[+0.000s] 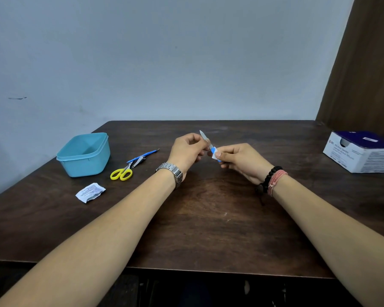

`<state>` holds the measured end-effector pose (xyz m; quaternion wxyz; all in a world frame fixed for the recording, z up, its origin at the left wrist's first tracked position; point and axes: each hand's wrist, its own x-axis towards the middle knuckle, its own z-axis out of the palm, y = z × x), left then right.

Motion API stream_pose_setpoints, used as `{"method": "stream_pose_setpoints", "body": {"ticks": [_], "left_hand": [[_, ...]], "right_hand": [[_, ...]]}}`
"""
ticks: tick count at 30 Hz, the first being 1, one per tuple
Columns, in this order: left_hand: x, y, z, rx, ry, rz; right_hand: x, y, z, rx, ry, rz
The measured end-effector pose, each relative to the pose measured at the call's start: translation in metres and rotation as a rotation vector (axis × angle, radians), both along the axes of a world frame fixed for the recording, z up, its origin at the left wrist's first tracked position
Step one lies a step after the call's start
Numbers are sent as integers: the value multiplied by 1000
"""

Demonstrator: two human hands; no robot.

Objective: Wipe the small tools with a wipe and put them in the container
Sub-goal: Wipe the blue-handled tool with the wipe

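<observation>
Above the middle of the table both hands hold a small tool, a nail file (204, 137) with a metal blade and a blue handle. My left hand (186, 151) pinches the blade, whose tip points up and away. My right hand (239, 160) pinches a small white wipe (214, 155) folded round the blue handle. The light blue container (84, 154) stands open at the left, and nothing shows inside it. Beside it lie yellow-handled scissors (121, 173), a nail clipper (139, 161) and a thin blue-handled tool (143, 154).
A torn white wipe packet (90, 192) lies near the left front of the dark wooden table (208, 218). A white and blue box of swabs (361, 151) sits at the right edge. A brown curtain hangs at the far right.
</observation>
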<state>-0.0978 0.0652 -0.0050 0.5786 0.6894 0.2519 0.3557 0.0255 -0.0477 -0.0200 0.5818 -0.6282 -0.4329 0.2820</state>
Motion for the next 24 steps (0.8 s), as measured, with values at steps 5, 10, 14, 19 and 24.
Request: {"method": "stream_pose_setpoints", "body": {"ticks": [5, 10, 14, 19, 24], "left_hand": [[1, 2, -1, 21, 17, 18], [0, 1, -2, 24, 13, 5], [0, -3, -3, 36, 5, -30], [0, -2, -1, 44, -12, 16], [0, 0, -1, 31, -9, 30]], "right_hand": [[4, 0, -1, 5, 31, -13], [4, -1, -1, -10, -31, -59], [4, 0, 0, 1, -48, -106], [0, 0, 3, -18, -26, -91], [0, -3, 4, -32, -35, -96]]}}
